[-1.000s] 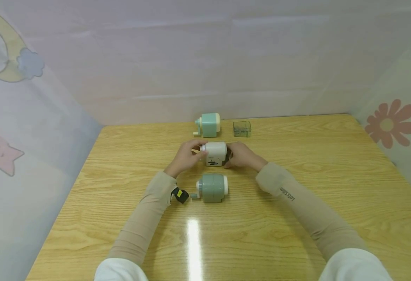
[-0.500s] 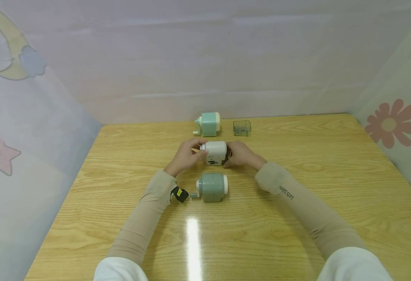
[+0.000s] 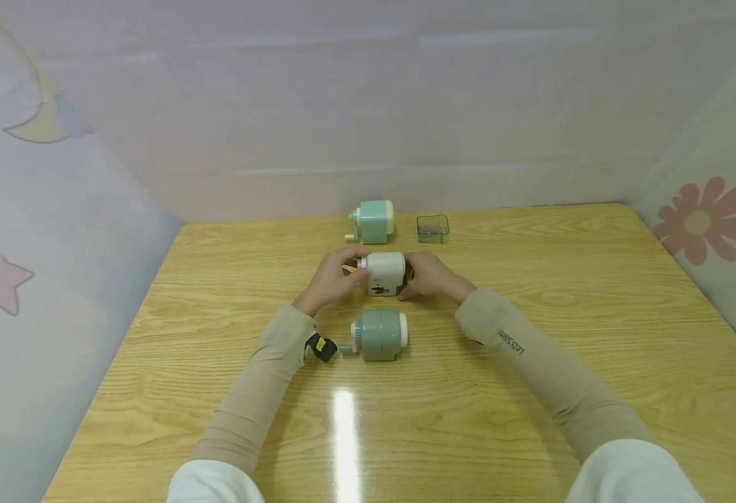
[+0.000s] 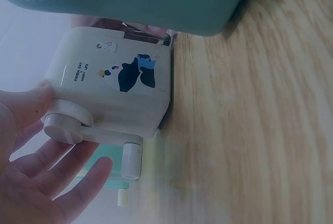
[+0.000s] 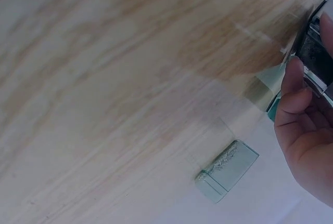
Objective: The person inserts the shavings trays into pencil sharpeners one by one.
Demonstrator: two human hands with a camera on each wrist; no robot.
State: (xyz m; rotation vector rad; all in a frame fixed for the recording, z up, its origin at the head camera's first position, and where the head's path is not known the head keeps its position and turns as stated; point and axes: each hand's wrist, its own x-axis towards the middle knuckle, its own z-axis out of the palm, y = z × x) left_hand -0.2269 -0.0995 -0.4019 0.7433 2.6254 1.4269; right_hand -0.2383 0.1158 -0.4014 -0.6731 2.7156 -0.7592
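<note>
Both hands meet on the white sharpener (image 3: 385,274), which stands on the table (image 3: 531,391) about midway across and somewhat toward the far edge. Left hand (image 3: 332,279) is at its crank end: in the left wrist view the fingers (image 4: 78,182) lie loose and nearly straight behind the crank (image 4: 67,125), the thumb touching the body's corner — nothing is gripped. Right hand (image 3: 429,274) holds the opposite end, its fingers (image 5: 294,86) curled against the dark metal clamp face (image 5: 315,52).

Sharpeners number three, in a line running away from the person: a grey-green one (image 3: 379,335) just nearer than the white one, close to the left wrist, and a mint one (image 3: 372,221) beyond it near the far edge. One clear tray (image 3: 433,228) with shavings along its bottom sits beside the mint one, to the right, apart from it.

Open wood stretches wide to both sides of this line and in front of the grey-green sharpener; the far edge runs along a pale wall (image 3: 368,105), and soft printed panels close the left and right sides.
</note>
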